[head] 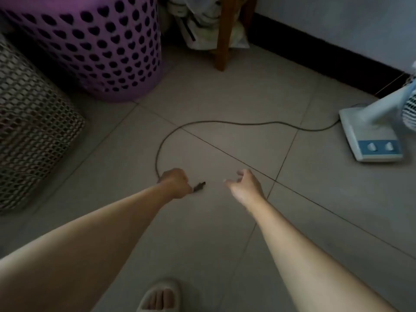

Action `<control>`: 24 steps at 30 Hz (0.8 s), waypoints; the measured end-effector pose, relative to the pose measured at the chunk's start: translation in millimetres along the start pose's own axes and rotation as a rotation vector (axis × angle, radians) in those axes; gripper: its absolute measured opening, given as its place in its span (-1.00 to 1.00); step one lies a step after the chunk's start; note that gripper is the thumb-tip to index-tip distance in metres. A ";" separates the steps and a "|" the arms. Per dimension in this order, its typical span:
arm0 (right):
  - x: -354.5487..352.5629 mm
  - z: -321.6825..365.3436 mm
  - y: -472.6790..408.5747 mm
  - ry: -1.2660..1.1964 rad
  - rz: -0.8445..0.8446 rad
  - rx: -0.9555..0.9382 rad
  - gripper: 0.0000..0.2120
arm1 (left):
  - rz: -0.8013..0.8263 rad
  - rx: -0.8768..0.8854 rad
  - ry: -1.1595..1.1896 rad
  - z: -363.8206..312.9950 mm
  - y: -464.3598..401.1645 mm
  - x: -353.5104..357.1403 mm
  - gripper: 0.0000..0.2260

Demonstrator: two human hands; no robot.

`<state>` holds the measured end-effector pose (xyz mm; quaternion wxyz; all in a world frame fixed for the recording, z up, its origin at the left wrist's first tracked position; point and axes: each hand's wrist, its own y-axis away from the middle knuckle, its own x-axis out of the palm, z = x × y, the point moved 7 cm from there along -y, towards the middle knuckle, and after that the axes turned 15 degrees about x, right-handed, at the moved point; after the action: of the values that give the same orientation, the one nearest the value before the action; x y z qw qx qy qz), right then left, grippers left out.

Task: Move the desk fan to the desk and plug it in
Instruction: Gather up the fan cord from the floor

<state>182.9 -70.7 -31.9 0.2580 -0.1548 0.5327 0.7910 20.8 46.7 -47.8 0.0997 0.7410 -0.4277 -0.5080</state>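
The white desk fan (378, 129) stands on the tiled floor at the right edge, with a blue control panel and two knobs on its base; its head is cut off by the frame. Its dark cord (225, 122) runs left from the base and curves down to my left hand (175, 183). That hand grips the cord near its end, and the dark plug (200, 186) sticks out to the right of the fist. My right hand (245, 186) hovers just right of the plug, fingers loosely spread, holding nothing.
A purple perforated laundry basket (94, 41) stands at the back left, a beige woven basket (29, 131) beside it at the left edge. A wooden furniture leg (222, 34) and white bags (202, 25) are at the back. A dark skirting board (326, 55) lines the wall. My slippered foot (159, 296) is below.
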 end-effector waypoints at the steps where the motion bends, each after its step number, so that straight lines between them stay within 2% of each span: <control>1: 5.9 -2.2 -6.2 -0.002 0.006 -0.018 -0.43 | 0.030 -0.003 -0.045 5.9 -5.6 8.7 -0.64; 7: 29.6 -29.3 -50.9 0.004 -0.025 -0.022 -0.41 | 0.051 0.025 -0.184 42.9 -46.2 53.1 -0.64; 12: 34.1 -46.7 -67.8 -0.020 -0.046 0.007 -0.42 | -0.034 0.079 -0.506 50.4 -63.1 60.3 -0.72; 16: 35.4 -52.8 -71.9 -0.014 -0.063 0.023 -0.47 | -0.050 0.115 -0.605 53.7 -68.5 59.5 -0.74; 20: 37.8 -47.7 -70.4 -0.012 -0.067 0.025 -0.54 | -0.055 0.167 -0.463 44.0 -66.2 51.4 -0.75; 22: 34.3 -39.1 -64.9 -0.034 -0.076 0.011 -0.57 | -0.096 0.216 -0.270 32.0 -65.9 41.0 -0.79; 24: 28.5 -29.1 -61.4 -0.076 -0.095 0.007 -0.70 | -0.133 0.255 -0.066 15.9 -65.3 31.7 -0.87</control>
<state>193.9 -72.2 -104.8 0.3159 -0.1489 0.5173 0.7813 46.0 68.1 -114.3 -0.0433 0.7572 -0.4420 -0.4789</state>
